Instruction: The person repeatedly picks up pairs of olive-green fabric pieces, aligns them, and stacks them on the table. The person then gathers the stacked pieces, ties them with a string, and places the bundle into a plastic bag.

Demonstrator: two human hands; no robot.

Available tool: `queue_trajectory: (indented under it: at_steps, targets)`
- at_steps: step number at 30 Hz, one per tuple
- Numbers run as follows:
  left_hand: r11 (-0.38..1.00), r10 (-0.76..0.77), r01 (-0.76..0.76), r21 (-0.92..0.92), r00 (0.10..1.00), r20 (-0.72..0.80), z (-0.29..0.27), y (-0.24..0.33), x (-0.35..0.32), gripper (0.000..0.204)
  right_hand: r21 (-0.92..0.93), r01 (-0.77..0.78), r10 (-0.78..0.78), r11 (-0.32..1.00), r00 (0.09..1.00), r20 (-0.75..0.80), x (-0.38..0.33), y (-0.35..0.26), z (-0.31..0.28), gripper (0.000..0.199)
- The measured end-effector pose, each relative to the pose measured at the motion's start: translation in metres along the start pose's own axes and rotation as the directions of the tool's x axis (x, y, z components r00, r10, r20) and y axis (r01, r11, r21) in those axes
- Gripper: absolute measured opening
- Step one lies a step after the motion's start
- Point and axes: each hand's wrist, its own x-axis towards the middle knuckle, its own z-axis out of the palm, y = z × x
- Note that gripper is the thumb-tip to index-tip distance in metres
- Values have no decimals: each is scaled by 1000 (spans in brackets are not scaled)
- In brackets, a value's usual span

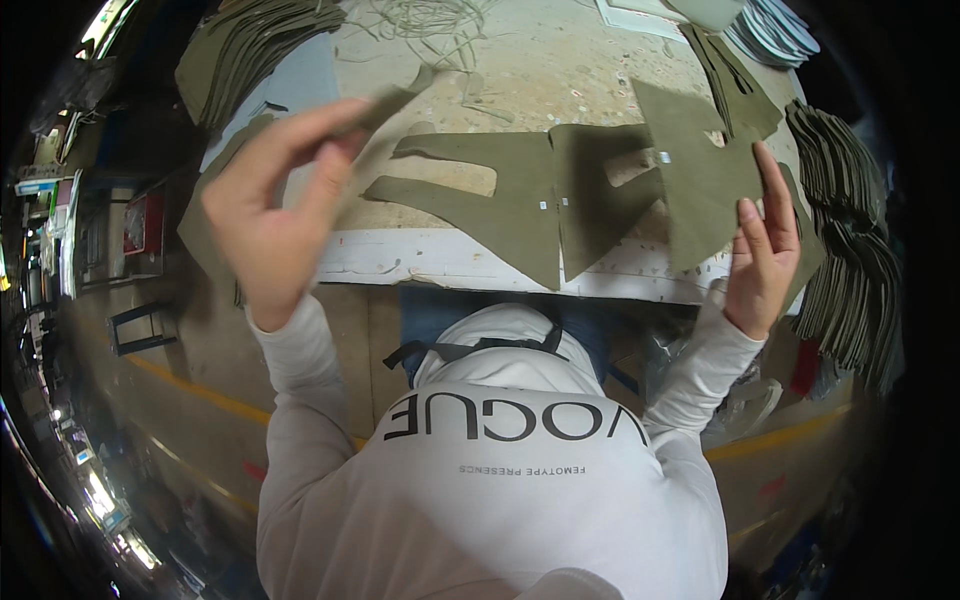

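Observation:
My left hand (280, 205) is raised over the left of the table, its fingers closed on an olive-green fabric piece (398, 105) that is blurred and seen nearly edge-on. In my right hand (768, 262), thumb and fingers pinch the edge of another olive-green fabric piece (700, 195), held up off the table with a small white sticker on it. Between the hands, a notched fabric panel (520, 195) lies flat on the table. Beside it, almost edge to edge, is a second panel (590, 205), partly shaded and overlapped by the raised piece. Both carry small white stickers.
The worktable (400, 258) has a white front edge near my waist. Stacked green pieces (245, 60) lie far left, and long stacks (845, 280) hang at the right. A tangle of thin strips (430, 25) and light-blue stacked pieces (772, 38) are at the back.

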Motion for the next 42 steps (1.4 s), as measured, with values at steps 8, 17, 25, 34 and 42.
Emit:
queue_trajectory:
  at_steps: [8,17,25,34,42]
  targets:
    - [947,183,-258,193,923,337,104,-21,-74,30,-320,-271,314,908,945,90,-41,59,33,53]
    - [943,189,-248,220,947,260,115,-15,-104,31,-224,-294,319,929,944,86,-57,57,37,57]
    - [951,152,-227,210,935,321,118,-10,-108,26,-593,-113,225,797,967,119,-60,52,42,57]
    - [962,-260,270,-22,941,217,72,-6,-87,14,-671,341,28,658,880,474,-70,27,45,53]
    - [907,-335,397,-142,883,328,84,-3,-81,12,-701,338,-38,628,913,407,-70,42,54,40]
